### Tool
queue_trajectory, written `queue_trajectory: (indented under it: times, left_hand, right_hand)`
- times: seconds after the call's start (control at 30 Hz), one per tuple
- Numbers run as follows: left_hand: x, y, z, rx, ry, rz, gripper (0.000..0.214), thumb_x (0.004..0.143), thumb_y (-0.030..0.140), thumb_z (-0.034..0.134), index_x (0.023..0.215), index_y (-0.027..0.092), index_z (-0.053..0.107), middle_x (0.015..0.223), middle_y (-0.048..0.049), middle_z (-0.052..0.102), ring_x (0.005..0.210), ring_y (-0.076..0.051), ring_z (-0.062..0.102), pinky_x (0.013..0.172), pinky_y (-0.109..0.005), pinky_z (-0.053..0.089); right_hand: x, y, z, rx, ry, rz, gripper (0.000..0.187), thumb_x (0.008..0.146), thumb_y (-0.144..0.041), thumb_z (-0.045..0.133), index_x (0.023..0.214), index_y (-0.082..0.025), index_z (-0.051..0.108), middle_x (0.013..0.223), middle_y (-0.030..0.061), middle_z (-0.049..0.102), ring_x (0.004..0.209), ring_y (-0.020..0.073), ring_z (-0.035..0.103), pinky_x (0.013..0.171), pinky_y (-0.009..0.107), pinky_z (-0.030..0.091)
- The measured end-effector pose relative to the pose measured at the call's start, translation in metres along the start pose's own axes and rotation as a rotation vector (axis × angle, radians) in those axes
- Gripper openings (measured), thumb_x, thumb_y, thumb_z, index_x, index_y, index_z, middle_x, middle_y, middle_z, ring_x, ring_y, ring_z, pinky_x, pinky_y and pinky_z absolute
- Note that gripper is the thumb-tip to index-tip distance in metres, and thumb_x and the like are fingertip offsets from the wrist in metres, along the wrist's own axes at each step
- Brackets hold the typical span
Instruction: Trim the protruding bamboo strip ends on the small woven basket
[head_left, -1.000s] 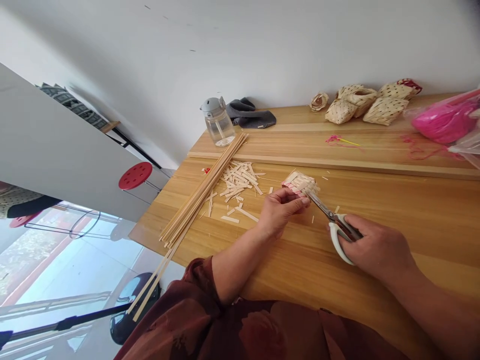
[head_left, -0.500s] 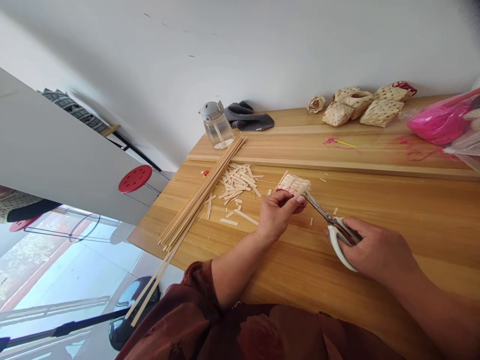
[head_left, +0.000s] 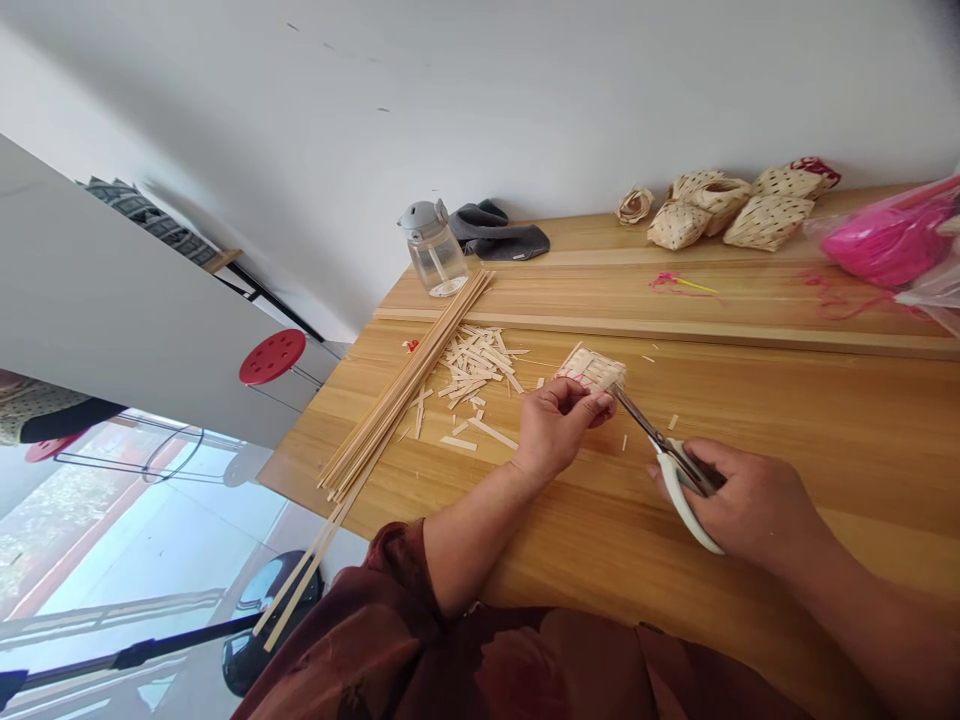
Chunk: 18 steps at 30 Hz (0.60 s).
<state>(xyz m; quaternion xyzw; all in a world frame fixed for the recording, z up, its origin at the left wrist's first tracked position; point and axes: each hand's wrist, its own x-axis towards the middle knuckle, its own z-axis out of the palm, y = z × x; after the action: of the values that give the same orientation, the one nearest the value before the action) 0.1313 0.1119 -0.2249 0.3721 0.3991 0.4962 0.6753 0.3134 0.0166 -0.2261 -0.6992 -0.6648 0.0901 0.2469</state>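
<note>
My left hand pinches a small woven piece of pale strips, which has pink showing along its edge. My right hand is shut around the white handles of a pair of scissors. The steel blades reach up to the woven piece's lower right corner, right by my left fingertips. Where the blade tips meet the weave is too small to make out. Cut strip ends lie on the wooden table beneath both hands.
Left of my hands lie a bundle of long thin strips and a heap of short cut pieces. Along the back are a glass jug, a grey cloth, woven pouches and pink material in a plastic bag.
My right hand and the scissors have shifted slightly toward the lower right. The woven piece stays in my left hand, with little visible movement.
</note>
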Motion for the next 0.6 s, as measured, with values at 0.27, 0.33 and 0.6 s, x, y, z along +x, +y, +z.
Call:
queue_trajectory:
  times: [0.27, 0.33, 0.6]
  left_hand:
    - [0.000, 0.006, -0.007, 0.089, -0.114, -0.046, 0.065, 0.055, 0.067, 0.095, 0.079, 0.013, 0.069, 0.079, -0.0080, 0.077, 0.073, -0.018, 0.075, 0.071, -0.030, 0.061]
    - [0.002, 0.006, -0.008, 0.124, -0.100, -0.016, 0.064, 0.055, 0.067, 0.095, 0.078, 0.013, 0.070, 0.077, -0.0065, 0.076, 0.071, -0.015, 0.072, 0.071, -0.028, 0.058]
    - [0.001, 0.014, -0.006, 0.056, -0.153, -0.018, 0.058, 0.053, 0.060, 0.098, 0.069, 0.014, 0.066, 0.070, -0.0016, 0.070, 0.067, -0.012, 0.067, 0.070, -0.029, 0.059]
  right_hand:
    - [0.005, 0.015, 0.003, -0.248, 0.193, -0.155, 0.031, 0.087, -0.039, 0.058, 0.064, -0.023, 0.044, 0.056, 0.0006, 0.046, 0.053, 0.0128, 0.032, 0.057, 0.032, 0.024]
    - [0.006, 0.016, 0.004, -0.250, 0.173, -0.156, 0.031, 0.087, -0.040, 0.058, 0.066, -0.023, 0.044, 0.056, 0.0000, 0.045, 0.053, 0.0128, 0.033, 0.056, 0.031, 0.024]
    - [0.005, 0.019, 0.011, -0.051, 0.059, -0.086, 0.037, 0.092, -0.048, 0.060, 0.067, -0.025, 0.043, 0.054, -0.0027, 0.045, 0.051, 0.0131, 0.038, 0.055, 0.030, 0.034]
